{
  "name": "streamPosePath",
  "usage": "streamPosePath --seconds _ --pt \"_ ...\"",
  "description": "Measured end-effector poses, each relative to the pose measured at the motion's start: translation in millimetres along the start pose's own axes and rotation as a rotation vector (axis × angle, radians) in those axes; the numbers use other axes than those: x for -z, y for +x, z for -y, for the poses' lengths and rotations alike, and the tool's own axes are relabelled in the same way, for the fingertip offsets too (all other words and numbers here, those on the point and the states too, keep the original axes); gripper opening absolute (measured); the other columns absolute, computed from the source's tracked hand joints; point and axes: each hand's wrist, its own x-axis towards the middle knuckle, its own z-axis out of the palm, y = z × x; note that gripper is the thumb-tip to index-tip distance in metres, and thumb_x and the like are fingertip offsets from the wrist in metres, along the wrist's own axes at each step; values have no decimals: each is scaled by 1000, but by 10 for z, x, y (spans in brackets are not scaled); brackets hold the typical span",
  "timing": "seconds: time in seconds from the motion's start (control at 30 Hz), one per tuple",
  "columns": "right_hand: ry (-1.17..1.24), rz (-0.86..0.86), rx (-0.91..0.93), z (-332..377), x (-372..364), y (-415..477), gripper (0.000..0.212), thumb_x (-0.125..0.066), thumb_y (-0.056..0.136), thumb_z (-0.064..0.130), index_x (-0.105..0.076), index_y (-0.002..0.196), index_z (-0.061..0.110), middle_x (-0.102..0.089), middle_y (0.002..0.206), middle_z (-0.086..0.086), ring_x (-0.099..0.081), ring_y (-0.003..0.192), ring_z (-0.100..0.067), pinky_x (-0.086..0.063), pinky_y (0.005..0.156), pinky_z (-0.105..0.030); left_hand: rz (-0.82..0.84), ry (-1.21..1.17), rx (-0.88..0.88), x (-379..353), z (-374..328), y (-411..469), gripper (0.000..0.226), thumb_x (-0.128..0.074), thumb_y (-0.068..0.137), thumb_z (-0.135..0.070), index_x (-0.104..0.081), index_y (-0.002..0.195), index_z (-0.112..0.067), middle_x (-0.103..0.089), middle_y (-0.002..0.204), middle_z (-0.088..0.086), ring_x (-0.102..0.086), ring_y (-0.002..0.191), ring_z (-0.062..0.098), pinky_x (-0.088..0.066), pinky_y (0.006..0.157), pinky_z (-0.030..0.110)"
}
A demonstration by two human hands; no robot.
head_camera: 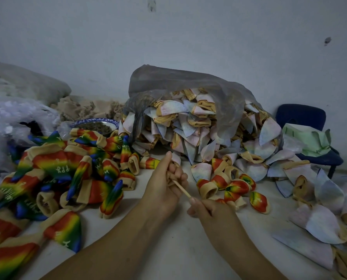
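Forearms stretched over a work table (174,249), a person feeds a thin wooden stick (181,188) into a small beige fabric piece (171,179) held just above the tabletop.

Pushed too hard or off line, the stick could pierce the knit or jab the left hand (162,182), whose fingers curl tightly round the piece. The right hand (208,209) pinches the stick's near end, angling it up toward the left fist; the tip is hidden, possibly inside the fabric. Rainbow socks (63,168) lie heaped at left, and pale pieces (198,128) spill from a plastic bag (168,81) behind.
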Motion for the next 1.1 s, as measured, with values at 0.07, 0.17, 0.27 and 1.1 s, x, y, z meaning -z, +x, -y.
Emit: streamPosePath --seconds 0.07,0.17,0.27,1.1 --pt "-174 -46 62 -29 41 0 38 -41 94 53 -67 79 29 -69 78 14 -62 78 0 -50 70 -21 -46 69 21 18 26 -3 45 -62 90 -39 -55 51 -18 -50 52 2 -54 51 14 -51 50 24" --pt "-401 -119 146 -55 155 1 45 -31 92 60 -61 81 28 -61 69 7 -57 66 -5 -45 57 -26 -41 78 27 14 38 9 43 -59 95 -34 -57 56 -16 -55 56 3 -60 56 15 -54 53 24" --pt "-521 -162 168 -59 264 14 46 -29 91 63 -59 82 29 -57 67 7 -54 61 -5 -35 50 -21 -68 80 -19 22 13 27 36 -60 95 -30 -58 62 -15 -54 58 2 -60 57 14 -54 55 24" --pt "-203 -34 -22 41 54 -53 42 -39 92 57 -64 71 32 -68 79 13 -60 77 -1 -50 75 -28 -76 85 -55 -90 137 -100 51 -57 97 -28 -42 49 -17 -44 49 4 -51 47 15 -53 52 24"
